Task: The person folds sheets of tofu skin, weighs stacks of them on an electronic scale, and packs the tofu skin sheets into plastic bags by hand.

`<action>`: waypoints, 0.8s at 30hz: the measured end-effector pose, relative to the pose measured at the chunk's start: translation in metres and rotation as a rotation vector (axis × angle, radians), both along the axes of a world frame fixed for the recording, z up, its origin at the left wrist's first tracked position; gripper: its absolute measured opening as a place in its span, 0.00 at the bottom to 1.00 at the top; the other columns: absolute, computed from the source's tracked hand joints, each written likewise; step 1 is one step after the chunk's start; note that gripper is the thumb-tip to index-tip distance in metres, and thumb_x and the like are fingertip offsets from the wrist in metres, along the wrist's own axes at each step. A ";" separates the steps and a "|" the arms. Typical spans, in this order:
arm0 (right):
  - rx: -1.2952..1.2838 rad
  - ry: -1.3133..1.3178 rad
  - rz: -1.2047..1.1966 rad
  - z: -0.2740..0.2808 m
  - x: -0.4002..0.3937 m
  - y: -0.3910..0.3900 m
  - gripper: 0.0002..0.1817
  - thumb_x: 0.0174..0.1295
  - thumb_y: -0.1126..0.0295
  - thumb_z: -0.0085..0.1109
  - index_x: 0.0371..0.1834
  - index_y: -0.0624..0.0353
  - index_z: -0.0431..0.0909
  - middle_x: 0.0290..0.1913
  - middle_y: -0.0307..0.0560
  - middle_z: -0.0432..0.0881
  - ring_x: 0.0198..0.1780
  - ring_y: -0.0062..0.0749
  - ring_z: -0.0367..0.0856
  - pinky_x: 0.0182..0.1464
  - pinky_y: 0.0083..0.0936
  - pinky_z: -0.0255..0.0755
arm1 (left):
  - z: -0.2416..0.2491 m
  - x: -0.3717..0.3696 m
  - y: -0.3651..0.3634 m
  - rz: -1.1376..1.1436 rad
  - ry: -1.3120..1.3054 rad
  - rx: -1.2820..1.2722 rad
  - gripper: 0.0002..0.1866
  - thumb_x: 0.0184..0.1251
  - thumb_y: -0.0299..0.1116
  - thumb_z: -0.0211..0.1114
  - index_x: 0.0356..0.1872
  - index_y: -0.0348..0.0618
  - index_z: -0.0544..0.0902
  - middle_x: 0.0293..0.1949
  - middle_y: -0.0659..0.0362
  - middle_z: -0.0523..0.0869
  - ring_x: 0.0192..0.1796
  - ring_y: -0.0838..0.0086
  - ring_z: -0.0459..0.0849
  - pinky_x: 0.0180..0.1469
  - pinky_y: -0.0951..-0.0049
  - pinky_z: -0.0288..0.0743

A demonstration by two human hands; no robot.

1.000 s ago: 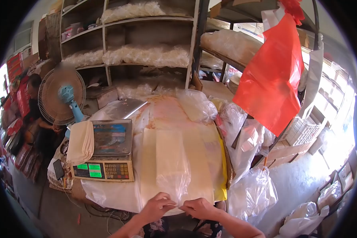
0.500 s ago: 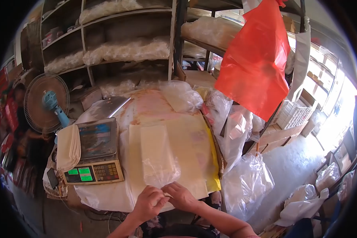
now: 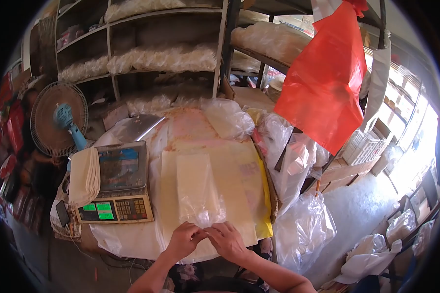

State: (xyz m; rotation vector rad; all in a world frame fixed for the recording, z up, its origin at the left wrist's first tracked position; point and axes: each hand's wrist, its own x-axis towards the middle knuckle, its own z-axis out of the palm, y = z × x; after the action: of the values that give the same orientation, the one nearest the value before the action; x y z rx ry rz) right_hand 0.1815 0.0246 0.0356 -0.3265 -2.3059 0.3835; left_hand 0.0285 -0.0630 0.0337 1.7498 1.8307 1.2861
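Note:
A clear plastic bag (image 3: pixel 211 207) lies lengthwise on the table, with a flat, cream-coloured stack (image 3: pixel 193 176) inside it. At the bag's near end, my left hand (image 3: pixel 185 241) is closed, thumb and fingers pinched on the gathered plastic. My right hand (image 3: pixel 228 242) meets it there, its fingers bent over the same end; the fingertips of both hands nearly touch. Beneath the bag are broad, pale sheets (image 3: pixel 234 195). To the left stands a digital scale (image 3: pixel 113 211), and folded cream sheets (image 3: pixel 84 178) drape over its left side.
A blue fan (image 3: pixel 63 117) stands behind the scale. A phone (image 3: pixel 62 214) lies at the left. A metal sheet (image 3: pixel 137 126) rests farther back. Shelves (image 3: pixel 164 71) hold bagged goods. At the right hang a red plastic bag (image 3: pixel 327 80) and clear bags (image 3: pixel 305 229).
My hands have shifted slightly at the bag's near end, and the right fingers are now raised and less curled. The view has turned a little, moving the scene slightly.

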 end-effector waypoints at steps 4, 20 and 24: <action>-0.281 -0.313 0.055 0.012 0.010 0.007 0.08 0.61 0.70 0.58 0.41 0.59 0.75 0.28 0.46 0.79 0.26 0.30 0.79 0.34 0.26 0.72 | -0.004 -0.002 -0.001 -0.004 -0.086 -0.012 0.07 0.50 0.28 0.71 0.27 0.39 0.82 0.26 0.56 0.79 0.30 0.67 0.77 0.33 0.69 0.71; -0.211 -0.115 -0.426 0.032 0.018 0.182 0.21 0.59 0.73 0.54 0.58 0.59 0.70 0.46 0.56 0.78 0.49 0.36 0.79 0.48 0.33 0.74 | 0.127 -0.008 -0.009 -0.697 -0.794 0.059 0.35 0.65 0.54 0.57 0.64 0.36 0.67 0.59 0.55 0.75 0.62 0.69 0.72 0.63 0.68 0.64; 0.223 -0.269 -0.757 0.019 -0.005 0.280 0.18 0.57 0.69 0.55 0.52 0.58 0.75 0.67 0.62 0.60 0.65 0.65 0.59 0.63 0.47 0.60 | 0.132 0.014 -0.009 -0.808 -0.962 0.254 0.40 0.62 0.60 0.52 0.63 0.33 0.67 0.60 0.47 0.72 0.63 0.60 0.69 0.62 0.60 0.61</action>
State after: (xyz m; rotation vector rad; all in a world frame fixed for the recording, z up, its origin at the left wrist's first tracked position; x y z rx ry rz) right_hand 0.1761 0.3047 0.0545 -1.1354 -2.2440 -0.3114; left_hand 0.0427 -0.0725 0.1660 1.3175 0.3885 1.5721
